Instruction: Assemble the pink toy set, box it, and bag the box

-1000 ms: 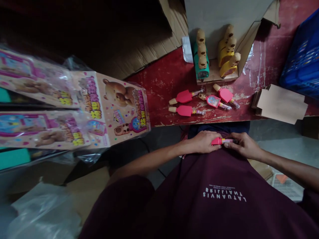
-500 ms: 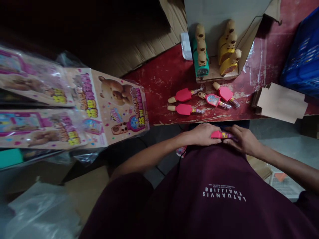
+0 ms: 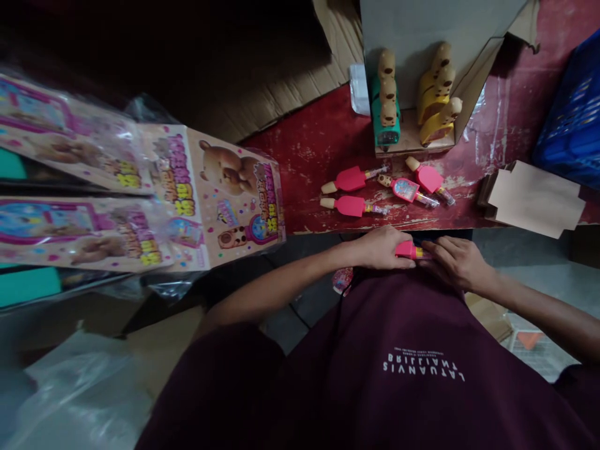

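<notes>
A pink paddle-shaped toy with a clear tube of small candies (image 3: pixel 405 249) is held close to my belly, at the table's front edge. My left hand (image 3: pixel 383 247) wraps around its pink body and hides the far end. Fingers of my right hand (image 3: pixel 457 259) close on the tube end, covering most of it. Similar toys lie on the red table just beyond: a pink toy (image 3: pixel 350 179), another below it (image 3: pixel 350 206), one showing a printed blue face (image 3: pixel 405 189), and one at the right (image 3: pixel 428 178).
An open carton (image 3: pixel 435 150) holds green toys (image 3: pixel 387 119) and yellow toys (image 3: pixel 434 128) with brown animal figures. Flat cardboard pieces (image 3: pixel 534 197) lie right, near a blue plastic basket (image 3: pixel 574 119). Printed bear boxes (image 3: pixel 239 206) in clear plastic stand left, below a large brown carton (image 3: pixel 290 94).
The view has shifted slightly, so the table things appear a little further right. Both hands keep hold of the pink toy; my right fingers now cover more of its tube.
</notes>
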Motion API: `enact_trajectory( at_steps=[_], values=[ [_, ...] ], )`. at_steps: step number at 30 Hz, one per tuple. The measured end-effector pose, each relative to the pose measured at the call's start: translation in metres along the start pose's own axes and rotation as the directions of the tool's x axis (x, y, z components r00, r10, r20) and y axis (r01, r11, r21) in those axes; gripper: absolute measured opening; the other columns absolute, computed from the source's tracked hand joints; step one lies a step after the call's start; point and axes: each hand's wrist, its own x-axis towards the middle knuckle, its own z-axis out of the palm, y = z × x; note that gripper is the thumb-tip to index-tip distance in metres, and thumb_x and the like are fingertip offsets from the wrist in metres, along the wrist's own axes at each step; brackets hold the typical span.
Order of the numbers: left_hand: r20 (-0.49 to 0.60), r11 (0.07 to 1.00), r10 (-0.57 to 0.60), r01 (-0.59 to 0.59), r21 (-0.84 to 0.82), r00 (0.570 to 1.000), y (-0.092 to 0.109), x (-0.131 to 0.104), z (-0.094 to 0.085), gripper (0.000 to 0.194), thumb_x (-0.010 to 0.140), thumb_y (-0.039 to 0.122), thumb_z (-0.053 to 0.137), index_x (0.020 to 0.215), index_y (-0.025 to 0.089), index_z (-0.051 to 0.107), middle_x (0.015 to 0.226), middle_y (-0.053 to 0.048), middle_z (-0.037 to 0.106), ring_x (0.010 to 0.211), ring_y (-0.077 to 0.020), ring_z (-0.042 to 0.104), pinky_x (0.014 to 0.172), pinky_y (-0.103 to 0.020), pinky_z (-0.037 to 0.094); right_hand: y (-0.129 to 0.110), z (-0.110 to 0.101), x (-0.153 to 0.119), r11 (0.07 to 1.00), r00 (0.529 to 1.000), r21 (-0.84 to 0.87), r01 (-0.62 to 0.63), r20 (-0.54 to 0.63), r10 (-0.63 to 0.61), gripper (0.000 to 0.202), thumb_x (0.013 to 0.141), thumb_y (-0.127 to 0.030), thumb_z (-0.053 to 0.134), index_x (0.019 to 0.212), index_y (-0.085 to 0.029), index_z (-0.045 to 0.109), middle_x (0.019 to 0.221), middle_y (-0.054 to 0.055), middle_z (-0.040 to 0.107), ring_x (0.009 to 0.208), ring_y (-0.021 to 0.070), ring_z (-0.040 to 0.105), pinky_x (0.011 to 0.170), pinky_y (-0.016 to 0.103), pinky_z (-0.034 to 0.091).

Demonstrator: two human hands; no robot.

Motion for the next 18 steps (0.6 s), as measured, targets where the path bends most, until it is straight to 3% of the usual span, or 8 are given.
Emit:
enact_trajectory(
  at_steps=[2, 5, 7, 10, 13, 18],
  values=[
    [-0.012, 0.998, 0.014, -0.013, 0.068, 1.000, 0.004, -0.001, -0.002, 0.037, 0.097, 0.043, 0.069, 0.118, 0.013, 0.070, 0.114, -0.006, 0.072, 0.105, -0.0266, 0.068, 0.087, -0.037, 0.047, 0.001, -0.001, 0.000, 0.997, 0.999, 0.072, -0.018, 0.037, 0.016, 0.093, 0.069, -0.093, 0.053, 0.103, -0.009, 0.074, 0.095, 0.014, 0.063, 0.082, 0.0073, 0.043, 0.081, 0.026, 0.031],
    [0.019, 0.960, -0.014, 0.008, 0.278, 1.000, 0.015, -0.002, -0.007, 0.040, 0.103, 0.038, 0.060, 0.134, 0.013, 0.064, 0.132, -0.008, 0.066, 0.117, -0.0326, 0.066, 0.097, -0.046, 0.049, 0.002, 0.001, 0.004, 0.925, 0.958, 0.293, -0.240, 0.227, 0.176, 0.094, 0.065, -0.101, 0.047, 0.088, -0.010, 0.056, 0.074, 0.004, 0.050, 0.062, 0.0038, 0.038, 0.061, 0.023, 0.031],
    [0.061, 0.952, -0.049, 0.028, 0.306, 0.997, 0.018, 0.000, -0.011, 0.042, 0.104, 0.040, 0.059, 0.137, 0.015, 0.062, 0.135, -0.008, 0.064, 0.119, -0.0338, 0.065, 0.099, -0.049, 0.049, 0.004, 0.000, 0.007, 0.899, 0.924, 0.306, -0.313, 0.316, 0.214, 0.094, 0.063, -0.105, 0.041, 0.082, -0.013, 0.046, 0.066, 0.001, 0.043, 0.053, 0.0038, 0.032, 0.053, 0.024, 0.026],
    [0.069, 0.980, -0.050, 0.036, 0.197, 0.996, 0.016, 0.005, -0.018, 0.041, 0.101, 0.046, 0.065, 0.128, 0.015, 0.067, 0.126, -0.008, 0.069, 0.116, -0.0316, 0.067, 0.096, -0.044, 0.050, 0.008, -0.003, 0.009, 0.971, 0.974, 0.175, -0.164, 0.183, 0.132, 0.089, 0.073, -0.094, 0.046, 0.097, -0.010, 0.062, 0.085, 0.009, 0.060, 0.070, 0.0070, 0.048, 0.069, 0.025, 0.035],
    [0.028, 0.990, -0.018, 0.014, 0.140, 0.999, 0.013, 0.009, -0.023, 0.037, 0.099, 0.044, 0.067, 0.118, 0.012, 0.070, 0.116, -0.010, 0.072, 0.110, -0.0298, 0.069, 0.090, -0.040, 0.050, 0.011, -0.006, 0.008, 0.999, 1.000, 0.018, 0.028, -0.002, -0.028, 0.086, 0.078, -0.083, 0.051, 0.115, -0.007, 0.071, 0.102, 0.015, 0.064, 0.086, 0.0082, 0.048, 0.084, 0.027, 0.029],
    [0.032, 0.964, -0.045, 0.035, 0.263, 0.998, 0.015, 0.009, -0.019, 0.041, 0.104, 0.042, 0.061, 0.132, 0.013, 0.066, 0.129, -0.010, 0.069, 0.118, -0.0328, 0.067, 0.100, -0.047, 0.052, 0.016, -0.010, 0.010, 0.993, 0.998, 0.110, 0.033, 0.055, -0.040, 0.077, 0.086, -0.081, 0.047, 0.104, -0.010, 0.071, 0.092, 0.009, 0.065, 0.076, 0.0060, 0.050, 0.073, 0.023, 0.036]
  ],
)
